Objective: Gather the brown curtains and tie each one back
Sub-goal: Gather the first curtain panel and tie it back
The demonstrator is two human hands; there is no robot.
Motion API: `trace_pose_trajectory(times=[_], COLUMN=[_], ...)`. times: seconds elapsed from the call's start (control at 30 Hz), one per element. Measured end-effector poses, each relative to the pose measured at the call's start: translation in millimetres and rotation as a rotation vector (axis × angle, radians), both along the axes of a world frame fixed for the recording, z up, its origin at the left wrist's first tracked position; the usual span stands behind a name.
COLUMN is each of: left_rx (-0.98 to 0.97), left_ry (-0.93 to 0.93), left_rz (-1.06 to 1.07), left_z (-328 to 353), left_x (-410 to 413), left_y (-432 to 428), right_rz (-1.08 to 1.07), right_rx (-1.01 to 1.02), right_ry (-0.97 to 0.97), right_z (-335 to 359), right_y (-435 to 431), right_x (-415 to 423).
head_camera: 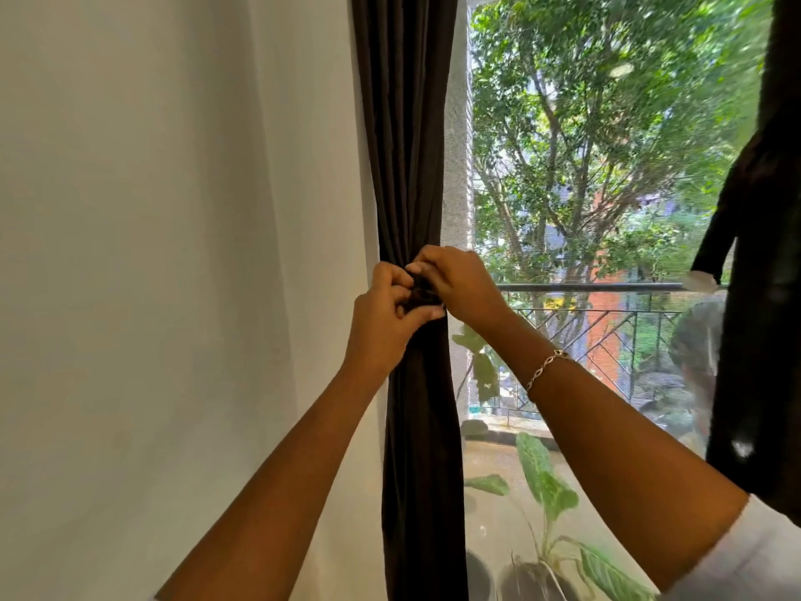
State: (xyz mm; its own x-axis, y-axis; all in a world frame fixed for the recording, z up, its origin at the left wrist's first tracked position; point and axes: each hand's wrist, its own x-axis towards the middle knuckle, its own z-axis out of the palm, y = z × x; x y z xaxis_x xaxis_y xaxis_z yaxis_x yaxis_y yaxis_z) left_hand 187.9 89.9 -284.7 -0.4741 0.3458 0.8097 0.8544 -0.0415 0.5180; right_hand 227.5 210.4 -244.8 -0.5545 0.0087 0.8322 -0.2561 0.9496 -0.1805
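At the left edge of the window (607,210), the curtain (411,145) hangs in a tight bunch next to the white wall (173,253). It is pulled thin at its middle, like a waist, and it spreads a little above and below. I think it is held that way so light can come in and so the tie (419,291) can go all the way around it.

Both hands meet at that thin spot. The left hand (383,318) is on the wall side of the bunch. Its fingers are curled in tight and its thumb reaches across the front of the cloth. The right hand (459,284) comes in from the window side, with its fingers bent down and pinched on the same dark lump. The lump looks like a knot or a tie, but it is too dark and too hidden to tell which. Both hands look closed on it, as if making the knot tight.

Both arms reach up and forward, with the wrists bent in to each other. A bracelet (547,367) sits on the right wrist.

At the right edge of the window, another dark curtain (763,297) hangs close to the camera. It looks gathered too, but I cannot tell if it is tied. This step looks nearly done.
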Motion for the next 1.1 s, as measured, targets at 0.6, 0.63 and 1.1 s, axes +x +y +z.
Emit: trace_pose_trajectory(times=[0.6,0.63,1.1], left_rx=[-0.282,-0.290,-0.360], left_ry=[0.420,0.347,-0.094], left_rz=[0.501,0.456,-0.051], left_z=[-11,-9,19], left_x=[-39,-43,-39], left_y=[-22,-23,-36], right_rz=[0.222,0.247,0.581], right_rx=[-0.408,-0.481,-0.882], right_ry=[0.049,0.110,-0.130], right_z=[-15,-25,-77], right_y=[-17,-20,-38], right_x=[-14,-13,-13])
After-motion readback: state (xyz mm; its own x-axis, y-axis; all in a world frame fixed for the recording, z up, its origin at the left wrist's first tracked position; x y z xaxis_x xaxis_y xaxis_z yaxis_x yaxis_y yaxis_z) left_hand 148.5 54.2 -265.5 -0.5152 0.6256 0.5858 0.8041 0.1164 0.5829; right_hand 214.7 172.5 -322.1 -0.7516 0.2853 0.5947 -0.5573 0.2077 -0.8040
